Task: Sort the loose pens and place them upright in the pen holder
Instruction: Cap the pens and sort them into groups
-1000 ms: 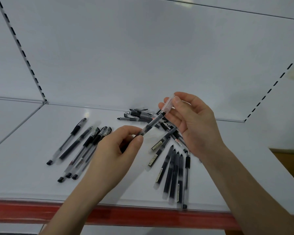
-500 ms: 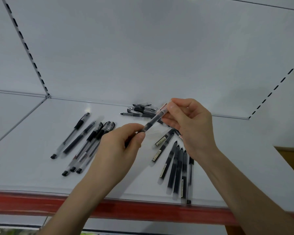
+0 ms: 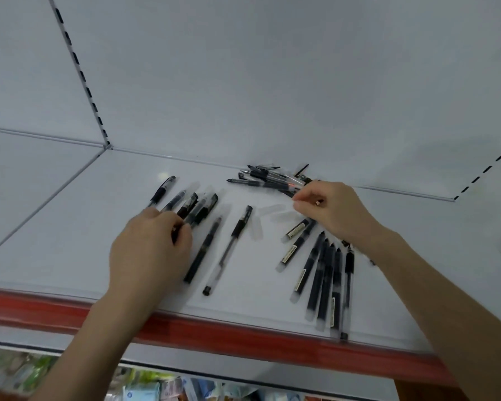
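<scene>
Loose black and clear pens lie on a white shelf (image 3: 70,241). My left hand (image 3: 149,250) rests palm down on the left group of pens (image 3: 198,208), its fingers curled over a dark pen (image 3: 174,234). Two more pens, one dark (image 3: 204,250) and one clear with a black grip (image 3: 229,250), lie just right of that hand. My right hand (image 3: 330,212) is at the back pile of pens (image 3: 266,179), thumb and forefinger pinched together; whether anything is between them is blurred. A sorted row of dark pens (image 3: 324,279) lies below it. No pen holder is in view.
Clear pen caps (image 3: 256,227) lie loose between my hands. The shelf has a red front edge (image 3: 214,337) and a white back wall with slotted uprights (image 3: 78,70). Packaged goods (image 3: 145,392) show on the level below.
Both hands held one pen up between them; now they have parted and dropped to the shelf. The left hand went to the left group, the right to the back pile. The camera tilted down.
</scene>
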